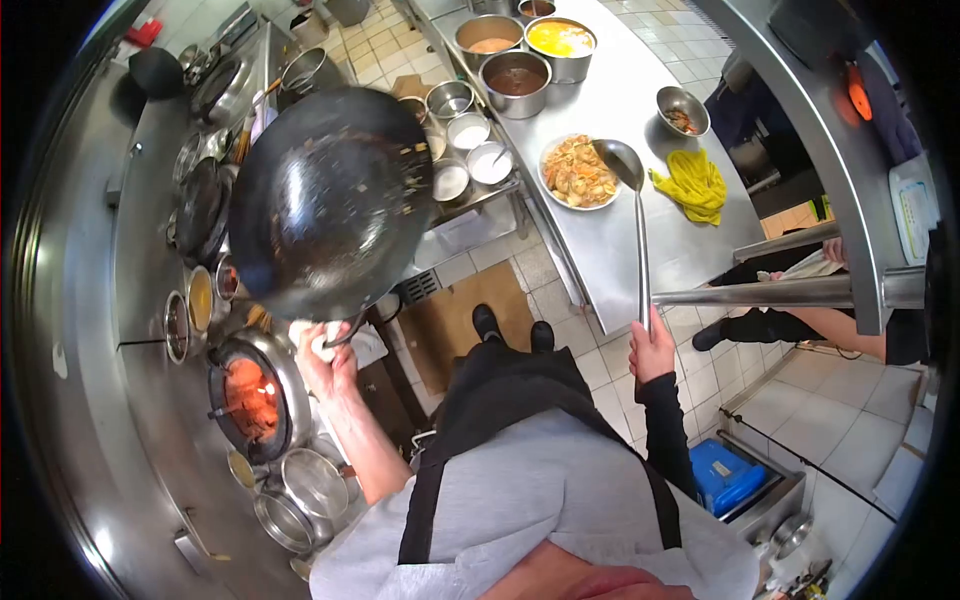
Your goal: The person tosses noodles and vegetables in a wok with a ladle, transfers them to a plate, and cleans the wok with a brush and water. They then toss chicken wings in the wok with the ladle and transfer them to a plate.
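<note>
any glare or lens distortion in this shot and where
In the head view, pale glare spots the round black metal wok; in the head view, lens distortion bows the grey steel shelf edge at right; in the head view, orange glow fills the round black burner.

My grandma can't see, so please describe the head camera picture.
The left hand holds a big black wok, and the right hand holds a ladle near a plate of food. A burner glows orange.
</note>
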`<action>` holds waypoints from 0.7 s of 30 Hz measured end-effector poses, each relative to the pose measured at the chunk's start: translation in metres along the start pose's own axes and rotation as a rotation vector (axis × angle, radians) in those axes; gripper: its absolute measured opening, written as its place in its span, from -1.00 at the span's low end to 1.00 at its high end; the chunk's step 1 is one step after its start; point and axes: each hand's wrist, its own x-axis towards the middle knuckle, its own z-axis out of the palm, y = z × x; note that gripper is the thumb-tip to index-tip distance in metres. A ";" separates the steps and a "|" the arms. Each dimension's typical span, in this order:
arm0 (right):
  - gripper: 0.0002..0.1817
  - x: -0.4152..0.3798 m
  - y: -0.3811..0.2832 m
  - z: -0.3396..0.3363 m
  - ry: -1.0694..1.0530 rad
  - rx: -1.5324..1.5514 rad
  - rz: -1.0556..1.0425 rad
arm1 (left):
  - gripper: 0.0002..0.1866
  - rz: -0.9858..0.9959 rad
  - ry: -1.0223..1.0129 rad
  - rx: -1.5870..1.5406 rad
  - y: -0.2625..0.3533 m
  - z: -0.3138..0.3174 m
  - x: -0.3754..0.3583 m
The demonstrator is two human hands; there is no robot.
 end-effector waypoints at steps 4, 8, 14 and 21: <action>-0.36 -0.011 -0.009 0.017 0.025 0.075 0.014 | -0.88 0.105 0.126 -0.061 0.043 -0.082 -0.026; -0.38 -0.015 -0.026 0.030 -0.174 0.361 0.104 | -0.87 0.394 0.347 -0.025 0.078 -0.154 -0.038; -0.54 -0.002 0.004 0.086 0.131 0.175 -0.007 | -0.79 0.526 0.667 0.020 0.133 -0.260 -0.058; -0.64 -0.011 -0.006 0.180 0.003 0.364 -0.031 | -0.76 0.431 0.687 -0.207 0.152 -0.413 -0.052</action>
